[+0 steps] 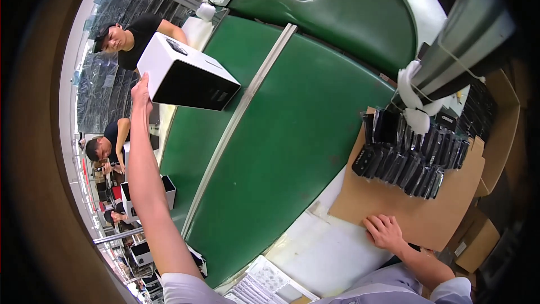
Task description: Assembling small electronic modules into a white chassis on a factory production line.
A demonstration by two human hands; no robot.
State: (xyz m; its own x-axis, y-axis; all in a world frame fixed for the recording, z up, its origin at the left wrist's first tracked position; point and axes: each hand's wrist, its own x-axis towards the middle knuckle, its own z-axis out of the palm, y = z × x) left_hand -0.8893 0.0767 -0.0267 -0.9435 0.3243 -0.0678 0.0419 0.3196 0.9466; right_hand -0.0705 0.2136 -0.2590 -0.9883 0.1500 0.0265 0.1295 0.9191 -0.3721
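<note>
Both forearms are bare from the elbow down. The left arm (151, 191) wears a short white sleeve (188, 288); the right arm (419, 259) wears a matching pale short sleeve (453, 291). No gloves, rings or watch show.

The single head-worn fisheye view looks steeply down and forward from the person's head onto the long green conveyor belt (292, 135); it is near the white table edge (332, 253); straight lines bend at the rim.
</note>
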